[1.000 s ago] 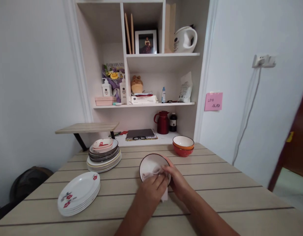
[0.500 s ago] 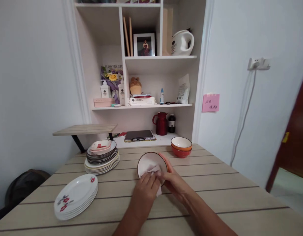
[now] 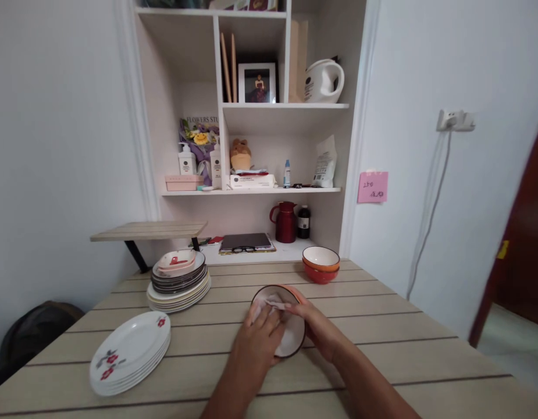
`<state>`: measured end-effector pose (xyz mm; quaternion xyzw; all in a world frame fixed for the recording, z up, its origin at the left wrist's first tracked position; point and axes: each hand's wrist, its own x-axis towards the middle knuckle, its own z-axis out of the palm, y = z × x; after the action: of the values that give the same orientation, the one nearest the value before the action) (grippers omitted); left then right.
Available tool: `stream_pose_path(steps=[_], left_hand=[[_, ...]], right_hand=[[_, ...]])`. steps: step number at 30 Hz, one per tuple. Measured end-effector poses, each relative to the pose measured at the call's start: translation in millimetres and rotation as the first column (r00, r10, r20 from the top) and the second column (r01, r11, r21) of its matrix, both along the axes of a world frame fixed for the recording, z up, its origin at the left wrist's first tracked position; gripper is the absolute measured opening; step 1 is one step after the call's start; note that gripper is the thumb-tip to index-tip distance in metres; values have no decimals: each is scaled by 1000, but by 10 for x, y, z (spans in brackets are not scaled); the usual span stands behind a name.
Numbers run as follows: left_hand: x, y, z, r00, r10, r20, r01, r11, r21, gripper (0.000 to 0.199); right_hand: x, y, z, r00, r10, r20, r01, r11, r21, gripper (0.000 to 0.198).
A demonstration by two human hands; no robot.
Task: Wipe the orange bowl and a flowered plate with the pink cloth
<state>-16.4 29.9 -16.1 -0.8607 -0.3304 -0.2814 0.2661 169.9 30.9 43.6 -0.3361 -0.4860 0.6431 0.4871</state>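
A bowl (image 3: 292, 336) with a white inside, a dark rim and an orange outside is tilted toward me above the table. My right hand (image 3: 314, 320) grips it by the right side, thumb over the rim and fingers behind. Inside the bowl, my left hand (image 3: 262, 331) presses a crumpled whitish cloth or tissue (image 3: 273, 301) against the inner wall, its fingers bent over it. Part of the cloth is covered by those fingers. Further back on the right stand two stacked bowls, an orange bowl (image 3: 321, 257) in a red bowl (image 3: 321, 274).
Flowered white plates (image 3: 131, 349) are stacked at the left. Behind them a taller plate stack (image 3: 179, 291) carries small pink dishes (image 3: 177, 262). A low raised wooden shelf (image 3: 149, 231) stands at the back left. A red jug (image 3: 286, 222) and a closed laptop (image 3: 246, 241) sit beyond the table.
The bowl has moved slightly down and right and turned in my right hand. My left hand has shifted the cloth to the upper left part of the bowl's inside.
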Motion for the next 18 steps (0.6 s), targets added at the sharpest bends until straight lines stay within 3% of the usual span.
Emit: stream_pose_path(steps=[3, 8, 12, 18], left_hand=[[-3, 18, -44, 995, 93, 26, -95, 992, 89, 62], [61, 24, -101, 976, 206, 67, -216, 946, 241, 11], [67, -52, -29, 989, 124, 85, -135, 981, 141, 14], [56, -185, 9, 947, -37, 319, 72, 993, -98, 31]], right_hand=[[-42, -6, -5, 1000, -18, -3, 18, 999, -46, 66], [-206, 4, -85, 979, -154, -134, 157, 987, 14, 67], [-249, -6, -114, 970, -179, -163, 188, 982, 36, 78], [-289, -43, -147, 965, -174, -197, 199, 973, 120, 89]])
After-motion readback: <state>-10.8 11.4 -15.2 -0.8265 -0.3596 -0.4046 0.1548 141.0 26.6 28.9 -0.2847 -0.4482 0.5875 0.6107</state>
